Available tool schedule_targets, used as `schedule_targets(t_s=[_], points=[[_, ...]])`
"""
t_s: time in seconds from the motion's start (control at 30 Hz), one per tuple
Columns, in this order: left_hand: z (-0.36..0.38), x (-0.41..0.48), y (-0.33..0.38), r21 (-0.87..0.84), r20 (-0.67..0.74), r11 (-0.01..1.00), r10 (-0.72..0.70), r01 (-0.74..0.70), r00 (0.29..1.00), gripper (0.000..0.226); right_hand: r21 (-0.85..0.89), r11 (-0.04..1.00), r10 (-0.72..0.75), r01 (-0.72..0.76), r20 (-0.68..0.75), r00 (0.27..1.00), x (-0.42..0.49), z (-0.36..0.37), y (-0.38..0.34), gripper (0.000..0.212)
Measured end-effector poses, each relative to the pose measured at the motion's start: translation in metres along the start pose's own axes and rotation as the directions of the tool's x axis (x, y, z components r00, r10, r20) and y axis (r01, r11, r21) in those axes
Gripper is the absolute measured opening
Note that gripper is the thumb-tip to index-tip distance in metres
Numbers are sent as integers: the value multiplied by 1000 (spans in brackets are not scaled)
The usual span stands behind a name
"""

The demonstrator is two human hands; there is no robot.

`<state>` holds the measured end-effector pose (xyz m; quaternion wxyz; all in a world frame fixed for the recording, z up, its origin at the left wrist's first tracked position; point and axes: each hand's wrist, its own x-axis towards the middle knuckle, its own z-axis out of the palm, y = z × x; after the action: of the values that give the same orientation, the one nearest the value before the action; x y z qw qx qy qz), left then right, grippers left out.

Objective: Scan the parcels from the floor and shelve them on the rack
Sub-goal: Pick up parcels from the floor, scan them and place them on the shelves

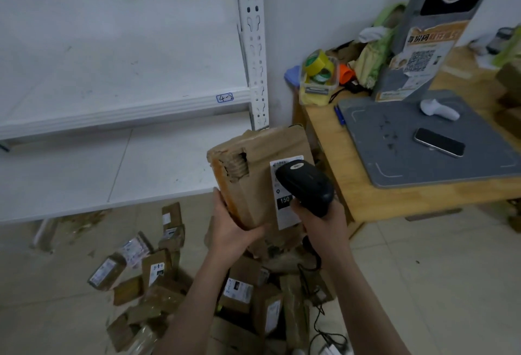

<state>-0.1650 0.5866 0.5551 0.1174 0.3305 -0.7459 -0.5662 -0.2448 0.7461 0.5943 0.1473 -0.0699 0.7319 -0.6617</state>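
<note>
Head view: my left hand [231, 223] curls its fingers round the lower end of a torn, corrugated brown cardboard parcel [253, 168], held upright above the floor pile [156, 268]. My right hand [321, 223] grips a smooth black scanner [307, 182] over its white label [286, 218], near the white metal rack [253, 44].

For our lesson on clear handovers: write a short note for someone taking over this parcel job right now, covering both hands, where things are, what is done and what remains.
Left hand grips the lower end of a torn brown parcel, held up in front of the rack.
Right hand grips the black scanner, its head over the parcel's label.
Pile of parcels lies on the floor below.
Done: no parcel shows on the visible shelves.
Left: confirm this scan, shelve it, then work through the pile.
</note>
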Motion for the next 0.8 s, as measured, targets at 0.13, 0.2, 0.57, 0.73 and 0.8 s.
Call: schedule_targets(t_s=[0.13, 0.2, 0.57, 0.73, 0.8], points=[[2, -11, 1, -26, 25, 998, 52, -52, 998, 134, -28, 999, 22, -24, -57, 998, -11, -1, 3, 18], [3, -12, 0, -19, 25, 998, 53, -53, 998, 155, -37, 999, 29, -32, -85, 996, -15, -4, 7, 19], [-1, -27, -8, -49, -7, 987, 153, -153, 988, 121, -39, 999, -1, -2, -83, 997, -34, -9, 10, 7], [-5, -34, -10, -58, -22, 984, 167, -168, 986, 117, -40, 999, -23, 20, -67, 998, -44, -6, 10, 10], [-4, -36, -10, -63, -18, 984, 166, -166, 986, 124, -57, 998, -38, 33, -72, 997, -48, -7, 10, 21]])
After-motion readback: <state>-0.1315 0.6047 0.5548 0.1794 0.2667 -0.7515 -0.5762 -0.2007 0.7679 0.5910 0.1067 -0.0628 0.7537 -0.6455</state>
